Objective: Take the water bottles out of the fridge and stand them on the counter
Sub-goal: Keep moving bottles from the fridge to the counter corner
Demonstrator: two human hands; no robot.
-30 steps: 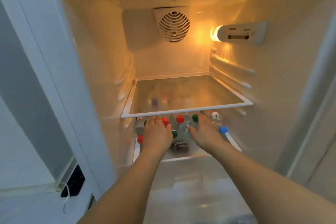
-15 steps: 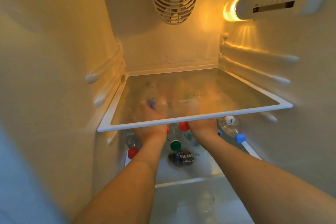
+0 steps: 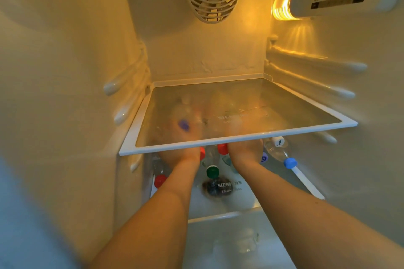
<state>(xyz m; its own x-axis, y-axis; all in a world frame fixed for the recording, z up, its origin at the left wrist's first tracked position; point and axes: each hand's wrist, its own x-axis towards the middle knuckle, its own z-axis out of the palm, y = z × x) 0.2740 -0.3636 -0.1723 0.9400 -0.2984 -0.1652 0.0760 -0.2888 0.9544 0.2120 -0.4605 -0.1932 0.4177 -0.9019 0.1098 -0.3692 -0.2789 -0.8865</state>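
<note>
Both hands, left hand (image 3: 179,155) and right hand (image 3: 246,152), reached under glass shelf (image 3: 218,141); grip hidden, cannot tell. Risk: knocking green-capped bottle (image 3: 212,171) at 6 o'clock, knuckles striking shelf.

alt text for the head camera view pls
Both hands, left hand and right hand, reach under a glass shelf in a lit fridge, among water bottles lying on the lower shelf; the grips are blurred through the glass.

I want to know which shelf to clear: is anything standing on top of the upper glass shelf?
No: the upper glass shelf carries nothing on top; the bottles lie on the shelf beneath it.
</note>
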